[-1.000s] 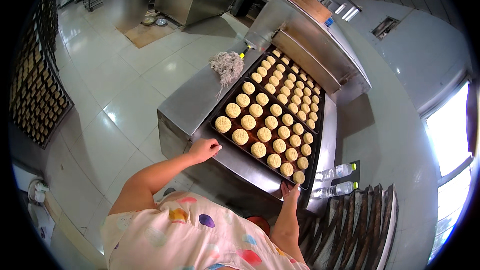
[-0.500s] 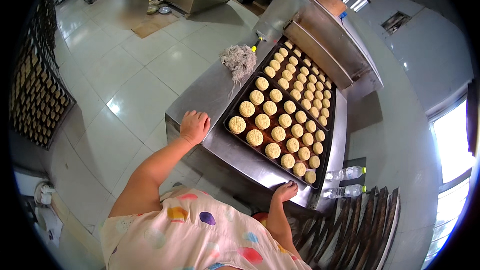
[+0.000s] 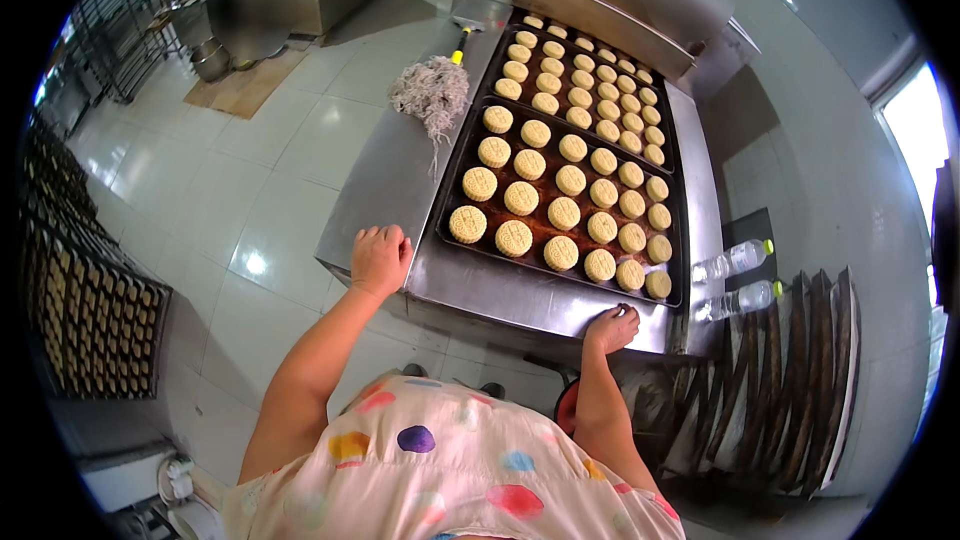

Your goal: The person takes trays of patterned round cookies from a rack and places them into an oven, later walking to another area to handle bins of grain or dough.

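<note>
My left hand point(image 3: 381, 258) rests on the near left corner of a steel worktable point(image 3: 372, 180), fingers stretched out and holding nothing. By the table's front edge is my right hand point(image 3: 612, 328), its fingers curled together just below a dark baking tray point(image 3: 548, 188). Whether anything small is between those fingers is hidden. Rows of round, pale yellow pastries point(image 3: 563, 213) with patterned tops fill this tray. A second tray point(image 3: 534, 70) of the same pastries lies behind it, against a metal panel. Neither hand touches a pastry.
A grey string mop head point(image 3: 432, 92) lies on the table's left side. Two clear bottles point(image 3: 740, 300) with yellow-green caps lie at the right end. Dark trays point(image 3: 790, 380) lean upright below them. At the left, a rack point(image 3: 95, 310) holds pastry-filled trays.
The view has turned and shifted, so the table and trays appear rotated and further up. Both hands keep about the same places on the table edge. Pastries have not visibly moved.
</note>
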`<state>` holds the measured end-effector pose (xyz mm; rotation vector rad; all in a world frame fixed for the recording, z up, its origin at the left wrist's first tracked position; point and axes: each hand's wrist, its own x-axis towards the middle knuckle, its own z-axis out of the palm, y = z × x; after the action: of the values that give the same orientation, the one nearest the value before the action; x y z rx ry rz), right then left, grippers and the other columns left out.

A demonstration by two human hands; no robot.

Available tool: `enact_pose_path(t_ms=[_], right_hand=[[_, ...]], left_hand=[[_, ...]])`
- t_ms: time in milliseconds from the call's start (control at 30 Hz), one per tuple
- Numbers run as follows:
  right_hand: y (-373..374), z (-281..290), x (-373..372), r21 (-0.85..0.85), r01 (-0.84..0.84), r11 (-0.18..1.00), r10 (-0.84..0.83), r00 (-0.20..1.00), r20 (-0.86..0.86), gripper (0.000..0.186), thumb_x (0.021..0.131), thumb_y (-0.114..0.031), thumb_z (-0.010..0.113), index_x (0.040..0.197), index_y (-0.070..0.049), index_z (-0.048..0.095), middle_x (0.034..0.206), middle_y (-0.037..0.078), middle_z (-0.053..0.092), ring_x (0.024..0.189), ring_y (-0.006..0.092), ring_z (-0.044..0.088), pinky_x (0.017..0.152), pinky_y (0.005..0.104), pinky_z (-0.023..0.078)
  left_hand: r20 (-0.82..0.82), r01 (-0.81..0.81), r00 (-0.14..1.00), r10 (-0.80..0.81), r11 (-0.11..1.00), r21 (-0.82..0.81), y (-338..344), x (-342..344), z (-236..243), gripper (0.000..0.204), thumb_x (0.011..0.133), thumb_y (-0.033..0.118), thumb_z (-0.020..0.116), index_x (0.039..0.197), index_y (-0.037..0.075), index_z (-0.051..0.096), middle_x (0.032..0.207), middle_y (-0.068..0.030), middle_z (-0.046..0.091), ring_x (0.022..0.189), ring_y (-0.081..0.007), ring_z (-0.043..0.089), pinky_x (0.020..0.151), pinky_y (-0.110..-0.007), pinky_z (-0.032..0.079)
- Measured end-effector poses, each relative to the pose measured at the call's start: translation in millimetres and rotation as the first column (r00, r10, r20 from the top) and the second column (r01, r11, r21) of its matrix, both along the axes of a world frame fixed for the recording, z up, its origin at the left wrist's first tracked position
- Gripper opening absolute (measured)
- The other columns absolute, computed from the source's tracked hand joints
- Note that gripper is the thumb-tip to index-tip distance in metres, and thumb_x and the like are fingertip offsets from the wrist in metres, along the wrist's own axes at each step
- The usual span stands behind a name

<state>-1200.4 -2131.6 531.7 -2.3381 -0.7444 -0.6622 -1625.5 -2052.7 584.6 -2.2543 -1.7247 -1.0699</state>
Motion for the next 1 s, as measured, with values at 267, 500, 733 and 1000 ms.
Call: enact_pose_path(t_ms=[267,500,733,1000], right_hand=[[-3.1,6.8,-2.5,-0.017,-0.007,1.0,0.006,1.0,-0.025,0.02,0.082,-0.01,0.06,0.101,-0.006,0.057,0.11,0.009,0.057,0.098,0.0298,0.052,0.083,0.0412,0.042],[-4.0,5.9,-2.2,-0.014,-0.03,0.999,0.03,0.999,-0.029,0.021,0.082,-0.012,0.059,0.102,-0.007,0.056,0.107,0.009,0.057,0.101,0.0291,0.051,0.086,0.0406,0.04],[-2.5,4.7,1.0,-0.016,-0.019,1.0,0.019,0.999,-0.043,0.021,0.08,-0.01,0.061,0.1,-0.007,0.056,0.11,0.008,0.056,0.101,0.0289,0.051,0.086,0.0402,0.04],[-2.4,0.5,2.9,-0.019,-0.015,1.0,0.014,0.999,-0.044,0.021,0.08,-0.011,0.061,0.1,-0.008,0.056,0.112,0.007,0.056,0.102,0.028,0.051,0.087,0.0397,0.041]], left_hand=[[0.01,0.022,1.0,-0.022,0.999,0.029,3.9,3.6,-4.8,0.017,0.08,0.017,0.059,0.073,0.009,0.046,0.067,-0.0063,0.056,0.068,-0.0273,0.052,0.065,-0.04,0.038],[-0.011,0.015,1.0,-0.015,1.0,0.021,1.9,2.9,-4.0,0.017,0.079,0.016,0.06,0.073,0.009,0.046,0.067,-0.006,0.056,0.067,-0.0271,0.052,0.064,-0.04,0.038],[-0.013,0.005,1.0,-0.004,1.0,0.017,4.3,4.7,-6.1,0.017,0.079,0.017,0.06,0.073,0.01,0.046,0.067,-0.0059,0.056,0.067,-0.0269,0.052,0.064,-0.04,0.038],[-0.019,0.012,1.0,-0.012,0.999,0.031,4.6,5.0,-5.8,0.017,0.079,0.016,0.06,0.073,0.01,0.046,0.067,-0.0056,0.055,0.067,-0.0266,0.052,0.063,-0.039,0.038]])
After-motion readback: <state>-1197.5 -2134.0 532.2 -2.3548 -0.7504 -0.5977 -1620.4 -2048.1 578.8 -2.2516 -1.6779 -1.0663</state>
